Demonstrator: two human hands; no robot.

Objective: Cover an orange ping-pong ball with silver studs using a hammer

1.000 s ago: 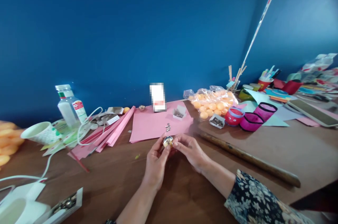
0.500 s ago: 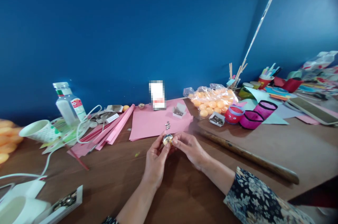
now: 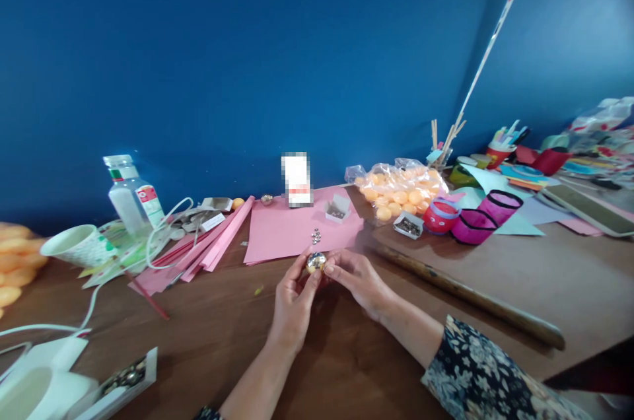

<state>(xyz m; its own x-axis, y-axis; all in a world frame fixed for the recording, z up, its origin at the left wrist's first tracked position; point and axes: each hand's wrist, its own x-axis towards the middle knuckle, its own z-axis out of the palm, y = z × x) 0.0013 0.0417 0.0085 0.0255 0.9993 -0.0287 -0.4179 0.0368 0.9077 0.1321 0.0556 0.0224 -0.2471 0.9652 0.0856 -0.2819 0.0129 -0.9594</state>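
Low over the brown table, my left hand (image 3: 292,301) has its thumb and fingers closed around a shiny silver-gold ball (image 3: 316,263). The fingertips of my right hand (image 3: 359,278) are pinched together against the ball's right side; any small piece between them is hidden. Just beyond the ball, several small shiny metal pieces (image 3: 316,236) lie on pink paper (image 3: 277,228). A small white box (image 3: 337,209) with more such pieces sits on that paper. Another shiny ball (image 3: 267,199) rests at the paper's back edge.
Right of the paper are a bag of orange balls (image 3: 396,195), a box of metal pieces (image 3: 408,227), a wooden rod (image 3: 470,291) and magenta cylinders (image 3: 473,227). Leftward lie folded pink strips (image 3: 228,235), a bottle (image 3: 129,199), a paper cup (image 3: 76,245) and a white cable (image 3: 92,304).
The view has shifted very slightly. Both hands keep their hold on the ball, which looks turned a little between the fingers.
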